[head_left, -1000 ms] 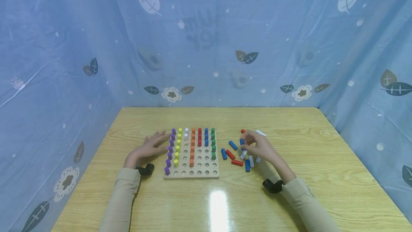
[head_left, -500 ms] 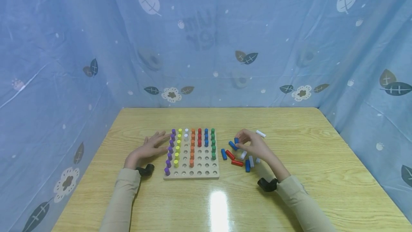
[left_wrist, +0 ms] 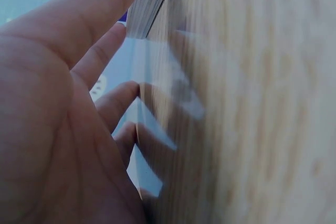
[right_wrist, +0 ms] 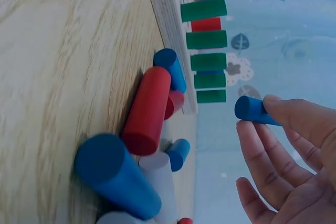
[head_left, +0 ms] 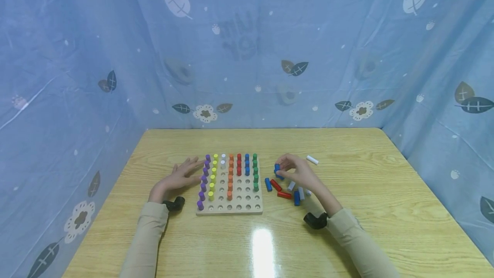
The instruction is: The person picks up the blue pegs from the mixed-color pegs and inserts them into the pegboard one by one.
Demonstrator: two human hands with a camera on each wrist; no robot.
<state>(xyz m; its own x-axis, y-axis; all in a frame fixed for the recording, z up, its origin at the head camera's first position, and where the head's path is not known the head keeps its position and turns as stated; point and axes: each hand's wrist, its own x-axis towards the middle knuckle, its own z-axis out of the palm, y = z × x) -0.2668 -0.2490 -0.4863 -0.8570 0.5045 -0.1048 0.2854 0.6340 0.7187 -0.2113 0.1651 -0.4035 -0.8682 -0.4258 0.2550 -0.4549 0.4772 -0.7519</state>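
A wooden pegboard (head_left: pixel 244 212) carries upright pegs in columns of purple, yellow, white, orange, red, blue and green, with bare holes toward its front. My left hand (head_left: pixel 178 180) rests on the table at the board's left side, fingers stretched out and fingertips at its edge. To the right of the board, my right hand (head_left: pixel 300 176) pinches a blue peg (right_wrist: pixel 253 110) between thumb and fingers. That peg is held above the table, in the right wrist view level with the green pegs (right_wrist: pixel 206 39) on the board.
Loose pegs lie right of the board: a red peg (right_wrist: pixel 148 109), a blue peg (right_wrist: pixel 118 176), a white peg (head_left: pixel 312 160) farther back, and several others. Blue patterned curtains (head_left: pixel 247 76) close off the table's back and sides.
My right hand has moved left toward the board with the blue peg in its fingers, passing above the loose pegs. My left hand has stayed in place.
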